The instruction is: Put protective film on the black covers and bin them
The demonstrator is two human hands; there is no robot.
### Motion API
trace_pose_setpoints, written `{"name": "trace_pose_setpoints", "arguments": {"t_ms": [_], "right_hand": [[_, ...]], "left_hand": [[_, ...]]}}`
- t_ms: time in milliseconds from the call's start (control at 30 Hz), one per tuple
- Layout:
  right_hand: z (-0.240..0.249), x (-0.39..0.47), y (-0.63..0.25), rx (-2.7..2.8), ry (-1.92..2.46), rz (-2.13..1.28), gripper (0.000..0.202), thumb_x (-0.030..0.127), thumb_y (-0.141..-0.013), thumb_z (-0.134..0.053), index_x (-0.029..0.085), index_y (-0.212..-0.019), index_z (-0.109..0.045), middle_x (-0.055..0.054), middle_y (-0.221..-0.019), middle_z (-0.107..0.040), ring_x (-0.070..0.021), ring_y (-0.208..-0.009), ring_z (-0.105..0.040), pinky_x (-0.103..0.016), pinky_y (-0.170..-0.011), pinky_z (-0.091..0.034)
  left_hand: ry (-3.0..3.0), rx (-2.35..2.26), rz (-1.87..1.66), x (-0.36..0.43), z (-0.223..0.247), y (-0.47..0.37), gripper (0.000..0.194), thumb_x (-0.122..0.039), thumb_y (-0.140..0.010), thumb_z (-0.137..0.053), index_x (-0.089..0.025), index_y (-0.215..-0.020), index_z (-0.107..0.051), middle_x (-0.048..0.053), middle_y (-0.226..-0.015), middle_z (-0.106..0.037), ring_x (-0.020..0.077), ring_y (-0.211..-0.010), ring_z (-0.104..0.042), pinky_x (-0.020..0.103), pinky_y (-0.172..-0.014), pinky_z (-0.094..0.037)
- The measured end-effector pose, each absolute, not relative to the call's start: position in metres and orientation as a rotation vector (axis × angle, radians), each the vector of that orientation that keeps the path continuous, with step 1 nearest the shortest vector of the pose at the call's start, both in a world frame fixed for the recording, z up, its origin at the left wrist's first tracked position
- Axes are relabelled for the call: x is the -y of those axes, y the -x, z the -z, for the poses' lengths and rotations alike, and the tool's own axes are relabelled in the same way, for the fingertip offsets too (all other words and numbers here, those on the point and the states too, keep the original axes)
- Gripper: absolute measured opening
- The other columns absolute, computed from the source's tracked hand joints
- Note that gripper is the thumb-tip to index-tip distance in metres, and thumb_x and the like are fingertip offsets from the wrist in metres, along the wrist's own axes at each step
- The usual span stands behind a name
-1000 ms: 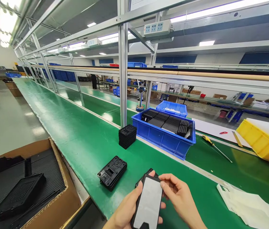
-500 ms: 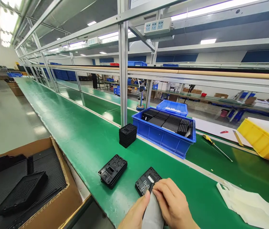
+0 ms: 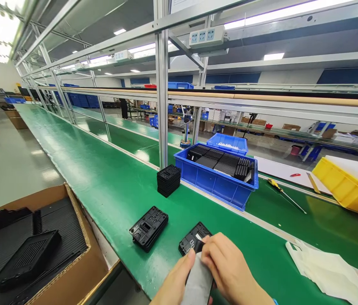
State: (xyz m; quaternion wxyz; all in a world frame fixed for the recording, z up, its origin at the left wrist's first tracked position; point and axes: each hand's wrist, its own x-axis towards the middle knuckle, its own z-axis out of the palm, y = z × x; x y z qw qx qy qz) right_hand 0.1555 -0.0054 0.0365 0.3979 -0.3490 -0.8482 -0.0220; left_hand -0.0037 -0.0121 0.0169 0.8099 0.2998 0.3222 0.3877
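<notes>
My left hand point(image 3: 177, 277) is closed on a grey backing sheet point(image 3: 198, 279), with the thumb along its left edge. A dark edge shows under the sheet, too hidden to name. My right hand point(image 3: 228, 264) is closed too, thumb and fingers pinching a small black strip point(image 3: 199, 246) at the sheet's top end. Just beyond both hands lies a black plastic housing point(image 3: 194, 237) with pale U-shaped marks, partly covered by my fingers. To its left are black housings point(image 3: 149, 228), one on top of another, on the green bench point(image 3: 103, 186).
A taller stack of black housings point(image 3: 168, 181) stands by the metal post point(image 3: 162, 101). Beside it is a blue bin point(image 3: 213, 186) filled with black parts. A screwdriver point(image 3: 285, 195), white sheets point(image 3: 328, 271) and a yellow bin point(image 3: 350, 182) lie rightward. A cardboard box point(image 3: 80, 258) holds black parts at left.
My hands have shifted slightly left, and the black strip now stands up more from the top of the grey sheet. The view has moved slightly; the housings stay in place.
</notes>
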Motion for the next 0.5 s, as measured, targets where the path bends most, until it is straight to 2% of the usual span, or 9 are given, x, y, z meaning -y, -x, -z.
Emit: {"name": "trace_pose_setpoints", "arguments": {"t_ms": [100, 167, 233, 267, 333, 433, 500], "right_hand": [[-0.034, 0.009, -0.163, 2.218, 0.850, -0.092, 0.028, 0.030, -0.102, -0.031, 0.021, -0.082, -0.050, -0.003, -0.078, -0.060, -0.0147, -0.070, -0.058, -0.026, -0.060, -0.050], [-0.032, 0.007, -0.167, 2.185, 0.875, -0.034, 0.025, 0.036, -0.100, -0.039, 0.017, -0.104, -0.054, -0.010, -0.100, -0.064, -0.0183, -0.092, -0.062, -0.029, -0.075, -0.054], [-0.030, 0.002, -0.166, 2.183, 0.825, 0.131, 0.038, 0.040, -0.097, -0.047, 0.012, -0.123, -0.051, -0.016, -0.118, -0.062, -0.0226, -0.112, -0.057, -0.035, -0.089, -0.053], [-0.030, 0.000, -0.163, 2.181, 0.761, 0.210, 0.037, 0.037, -0.097, -0.047, 0.012, -0.124, -0.052, -0.016, -0.118, -0.063, -0.0227, -0.113, -0.058, -0.036, -0.090, -0.053], [-0.031, -0.001, -0.155, 2.133, 0.614, 0.291, 0.024, 0.025, -0.099, -0.043, 0.013, -0.111, -0.060, -0.010, -0.100, -0.071, -0.0193, -0.099, -0.064, -0.033, -0.081, -0.055], [-0.036, 0.009, -0.148, 2.065, 0.530, 0.305, 0.021, 0.017, -0.098, -0.043, 0.013, -0.095, -0.064, -0.005, -0.076, -0.071, -0.0148, -0.075, -0.067, -0.026, -0.065, -0.055], [-0.035, 0.019, -0.162, 2.039, 0.599, 0.295, 0.018, 0.019, -0.097, -0.047, 0.016, -0.089, -0.064, -0.003, -0.073, -0.071, -0.0146, -0.071, -0.068, -0.024, -0.065, -0.056]], "left_hand": [[-0.503, -0.629, -0.908, 0.007, -0.018, 0.007, 0.061, -0.053, -0.086, -0.055, -0.023, -0.138, -0.044, 0.006, -0.085, -0.073, 0.0158, -0.057, -0.063, 0.028, -0.056, -0.052], [-0.456, -0.612, -0.888, 0.005, -0.019, 0.007, 0.065, -0.052, -0.087, -0.054, -0.026, -0.144, -0.035, 0.008, -0.094, -0.073, 0.0165, -0.060, -0.065, 0.029, -0.058, -0.053], [-0.423, -0.609, -0.845, 0.006, -0.019, 0.004, 0.066, -0.052, -0.087, -0.054, -0.023, -0.144, -0.037, 0.010, -0.095, -0.072, 0.0180, -0.062, -0.067, 0.029, -0.059, -0.054], [-0.411, -0.598, -0.851, 0.006, -0.019, 0.002, 0.065, -0.051, -0.088, -0.054, -0.021, -0.143, -0.039, 0.011, -0.096, -0.072, 0.0190, -0.064, -0.068, 0.030, -0.060, -0.054], [-0.399, -0.572, -0.903, 0.004, -0.020, 0.001, 0.061, -0.047, -0.089, -0.053, -0.020, -0.142, -0.040, 0.011, -0.097, -0.072, 0.0197, -0.070, -0.069, 0.030, -0.064, -0.055], [-0.423, -0.584, -1.072, -0.008, -0.029, 0.010, 0.058, -0.049, -0.092, -0.047, -0.029, -0.145, -0.033, 0.008, -0.099, -0.071, 0.0198, -0.080, -0.069, 0.030, -0.070, -0.054], [-0.494, -0.681, -1.207, -0.020, -0.037, 0.026, 0.058, -0.051, -0.093, -0.044, -0.036, -0.146, -0.028, 0.007, -0.104, -0.070, 0.0203, -0.084, -0.068, 0.034, -0.072, -0.055]]}}
